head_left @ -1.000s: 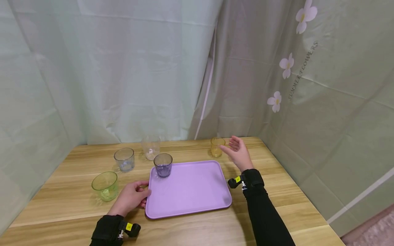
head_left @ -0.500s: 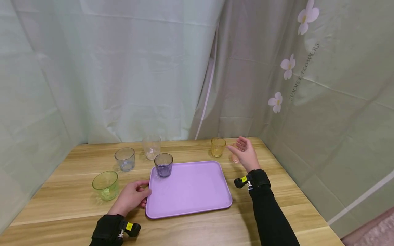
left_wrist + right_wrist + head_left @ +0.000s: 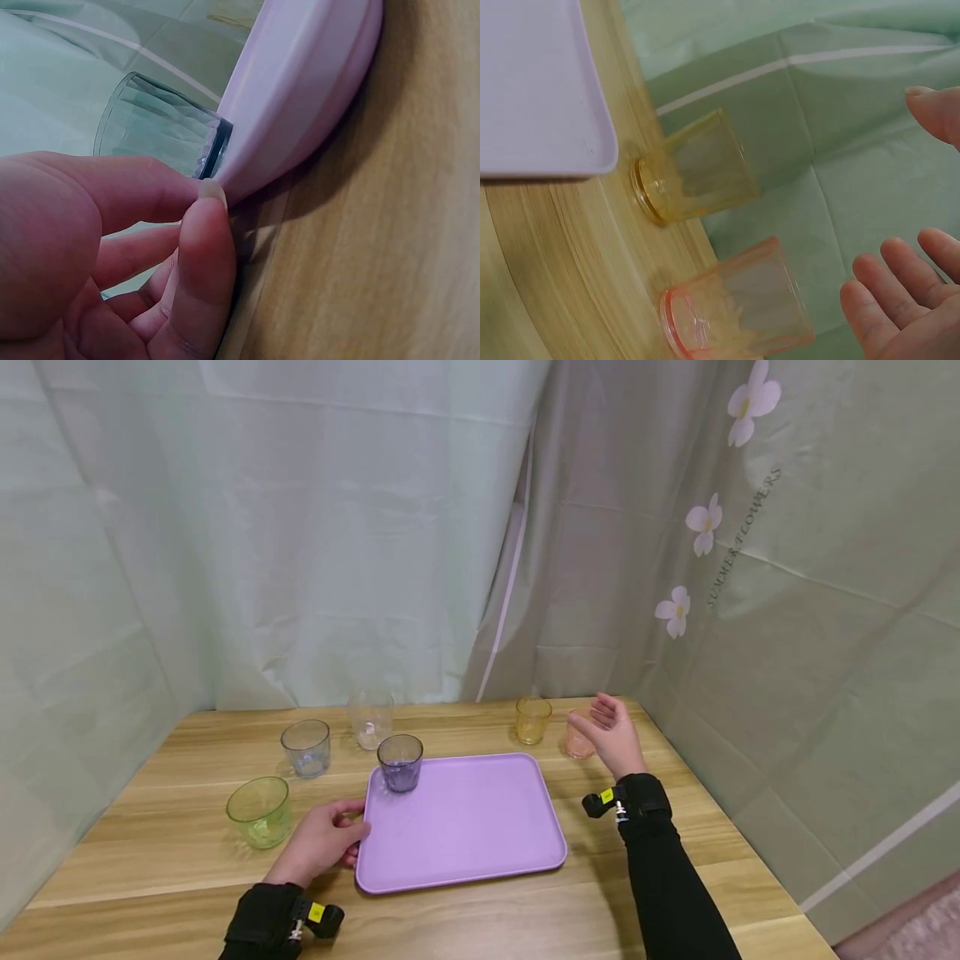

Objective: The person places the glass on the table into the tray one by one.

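Note:
My left hand (image 3: 322,839) pinches the left edge of a purple tray (image 3: 465,827) between thumb and index finger. A dark grey-purple glass (image 3: 400,764) stands on the tray's back left corner; in the left wrist view the glass (image 3: 161,127) shows just beyond my fingers. At the back right, my right hand (image 3: 611,737) is beside a pink glass (image 3: 577,739), thumb and fingers spread and nothing between them. The right wrist view has the pink glass (image 3: 735,307) below and left of the fingertips, apart from them. A yellow glass (image 3: 532,722) stands just left of it.
On the wooden table's left side stand a green glass (image 3: 260,814), a bluish glass (image 3: 307,750) and a clear glass (image 3: 371,720). Curtains (image 3: 337,543) hang close behind the table and along both sides.
My right hand has moved right, from beside the yellow glass to the pink glass, which has come into view from behind it. The left hand has stayed at the tray's edge.

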A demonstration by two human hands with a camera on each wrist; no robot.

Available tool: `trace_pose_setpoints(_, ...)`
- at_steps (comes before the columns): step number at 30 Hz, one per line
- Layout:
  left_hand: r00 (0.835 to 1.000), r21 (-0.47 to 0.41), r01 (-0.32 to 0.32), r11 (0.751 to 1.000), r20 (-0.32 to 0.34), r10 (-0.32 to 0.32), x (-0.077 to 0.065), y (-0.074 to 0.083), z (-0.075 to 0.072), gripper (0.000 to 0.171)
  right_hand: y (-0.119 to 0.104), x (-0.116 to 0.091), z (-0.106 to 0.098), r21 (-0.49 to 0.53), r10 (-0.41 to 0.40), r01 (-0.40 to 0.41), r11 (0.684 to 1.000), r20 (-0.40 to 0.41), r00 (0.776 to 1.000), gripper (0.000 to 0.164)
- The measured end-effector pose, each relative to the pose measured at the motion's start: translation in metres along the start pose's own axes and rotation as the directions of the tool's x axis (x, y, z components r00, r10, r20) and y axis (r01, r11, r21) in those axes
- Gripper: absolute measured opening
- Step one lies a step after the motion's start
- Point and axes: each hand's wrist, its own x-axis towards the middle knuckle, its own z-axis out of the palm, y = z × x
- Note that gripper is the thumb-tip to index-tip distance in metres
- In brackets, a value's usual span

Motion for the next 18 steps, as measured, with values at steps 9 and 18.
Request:
trace_pose_setpoints(9,1.000,-0.024,0.014,1.000,0.004,-0.013,0.000,-0.002,0.000,0.053,0.004,0.000,-0.008,-0.013,0.017,-0.018,1.000,-0.027,0.999,0.092)
trace_pose_setpoints(18,1.000,-0.025,0.016,1.000,0.000,-0.016,0.000,-0.001,0.001,0.053,0.012,0.004,-0.014,-0.021,0.035,-0.036,0.999,-0.034,0.999,0.095)
